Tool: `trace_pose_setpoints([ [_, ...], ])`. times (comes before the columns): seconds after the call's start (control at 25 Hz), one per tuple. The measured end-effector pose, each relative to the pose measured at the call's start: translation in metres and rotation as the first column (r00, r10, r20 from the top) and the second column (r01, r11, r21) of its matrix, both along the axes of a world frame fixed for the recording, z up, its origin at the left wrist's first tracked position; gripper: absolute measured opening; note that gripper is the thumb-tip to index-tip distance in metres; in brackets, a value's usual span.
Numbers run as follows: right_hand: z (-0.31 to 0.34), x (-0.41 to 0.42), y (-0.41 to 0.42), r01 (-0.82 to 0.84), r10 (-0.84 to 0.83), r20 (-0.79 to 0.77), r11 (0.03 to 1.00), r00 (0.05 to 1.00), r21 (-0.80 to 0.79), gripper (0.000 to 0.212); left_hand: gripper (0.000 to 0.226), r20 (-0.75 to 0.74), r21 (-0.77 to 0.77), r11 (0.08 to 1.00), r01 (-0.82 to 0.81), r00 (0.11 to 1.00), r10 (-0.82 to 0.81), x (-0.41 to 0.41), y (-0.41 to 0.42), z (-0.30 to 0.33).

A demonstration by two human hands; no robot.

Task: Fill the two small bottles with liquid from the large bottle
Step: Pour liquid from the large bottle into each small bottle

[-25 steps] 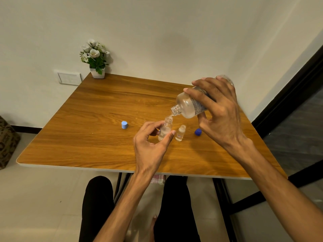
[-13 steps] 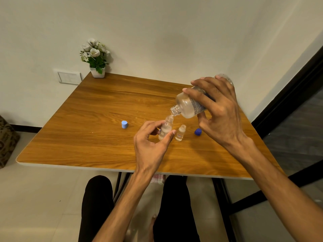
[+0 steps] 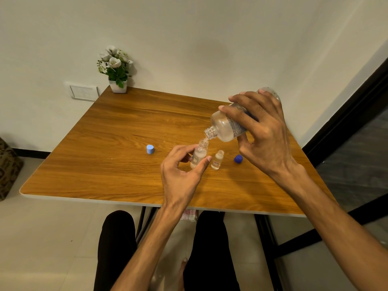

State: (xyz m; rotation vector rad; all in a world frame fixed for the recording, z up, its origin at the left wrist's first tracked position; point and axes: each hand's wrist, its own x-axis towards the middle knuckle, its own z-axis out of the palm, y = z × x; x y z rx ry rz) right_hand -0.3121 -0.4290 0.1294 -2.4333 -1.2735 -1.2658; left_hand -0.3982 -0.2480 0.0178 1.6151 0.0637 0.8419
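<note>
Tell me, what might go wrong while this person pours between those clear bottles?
The large clear plastic bottle, tilted in the right hand, pours into the narrow mouth of the taller small clear bottle; a small slip could spill liquid onto the wooden table. The left hand only pinches that bottle, so it might tip. The shorter small clear bottle stands uncapped close by and could get knocked.

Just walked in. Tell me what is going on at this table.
A person's right hand tips a large clear plastic bottle so that liquid runs from its mouth into a small clear bottle, which the left hand steadies upright on the wooden table. A second, shorter small bottle stands open beside it, untouched. A light blue cap and a dark blue cap lie loose.
</note>
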Motion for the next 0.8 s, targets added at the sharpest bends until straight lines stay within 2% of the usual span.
trace_pose_setpoints([
  [0.8, 0.0017, -0.0019, 0.0030, -0.008, 0.008, 0.007, 1.000, 1.000, -0.030, 0.053, 0.036, 0.002, -0.011, 1.000, 0.008, 1.000, -0.008, -0.0012, -0.0004, -0.0011],
])
